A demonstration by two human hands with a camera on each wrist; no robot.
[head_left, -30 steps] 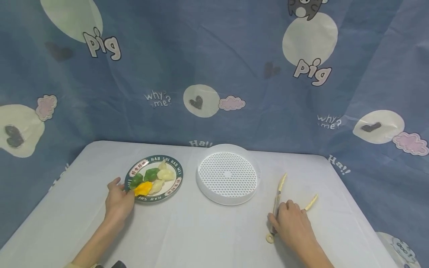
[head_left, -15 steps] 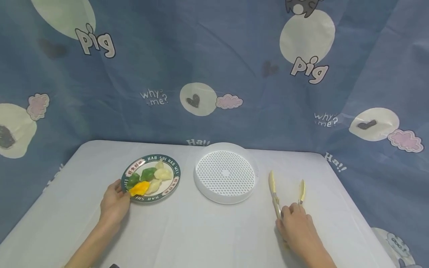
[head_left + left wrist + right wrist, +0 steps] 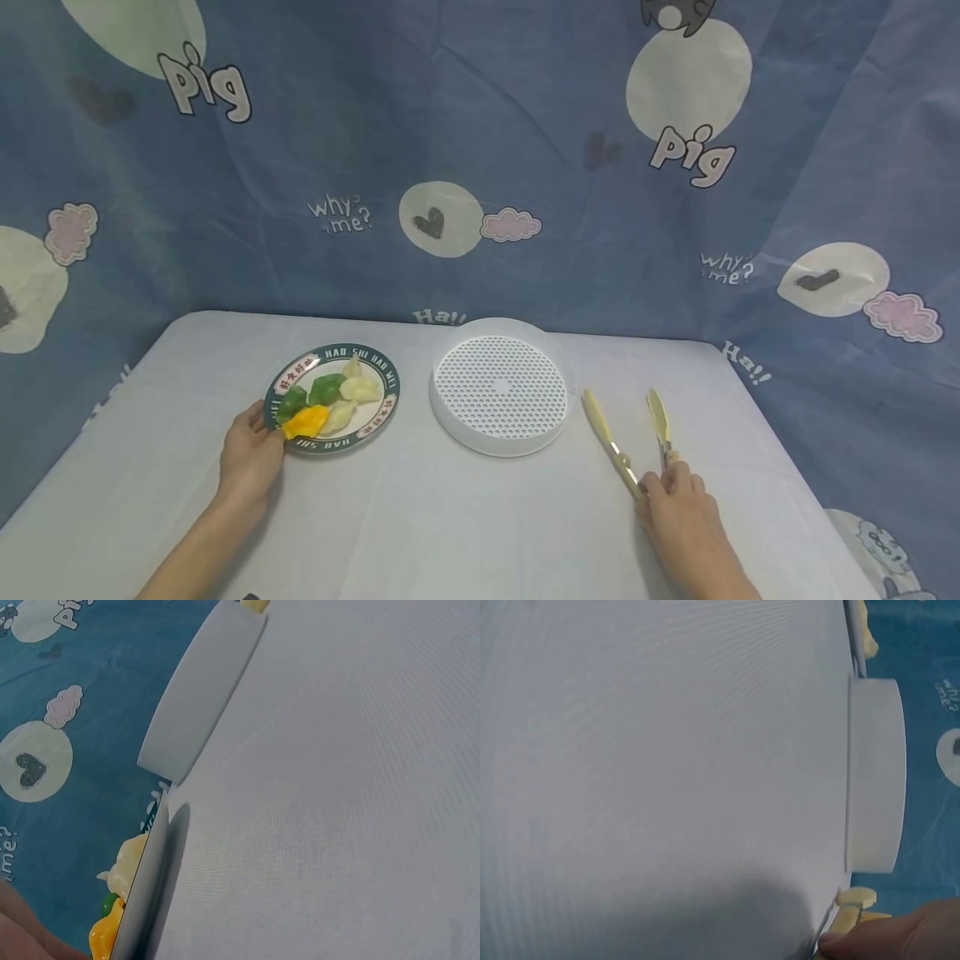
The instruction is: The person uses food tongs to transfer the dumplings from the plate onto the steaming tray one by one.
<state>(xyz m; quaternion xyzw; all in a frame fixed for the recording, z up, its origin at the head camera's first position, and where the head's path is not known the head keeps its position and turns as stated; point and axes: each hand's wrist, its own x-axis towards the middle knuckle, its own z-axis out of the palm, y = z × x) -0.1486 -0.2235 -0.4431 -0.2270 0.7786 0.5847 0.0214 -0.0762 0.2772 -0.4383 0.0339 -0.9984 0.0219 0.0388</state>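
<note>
A green-rimmed plate [image 3: 390,387] holds several dumplings: green [image 3: 326,387], orange [image 3: 306,422] and pale white [image 3: 361,388]. My left hand [image 3: 261,433] grips the plate's near-left rim, thumb on top. From the left wrist view the plate [image 3: 146,889] is seen edge-on with dumplings [image 3: 124,870] above it. Cream-tipped tongs [image 3: 617,446] lie on the white table, arms spread and pointing away from me. My right hand [image 3: 666,493] holds them at the hinge end. In the right wrist view a fingertip [image 3: 900,939] rests beside the tongs [image 3: 853,909].
A round white perforated tray [image 3: 500,396] sits between plate and tongs, also visible as a white tray [image 3: 199,697] and a white tray [image 3: 874,776] in the wrist views. A blue printed cloth [image 3: 480,167] hangs behind the table. The table's right edge [image 3: 780,450] lies close to the right hand.
The right hand slid back to the tongs' hinge end and turned them; their arms, splayed wide before, now point away and stand closer together. The left hand stays on the plate rim.
</note>
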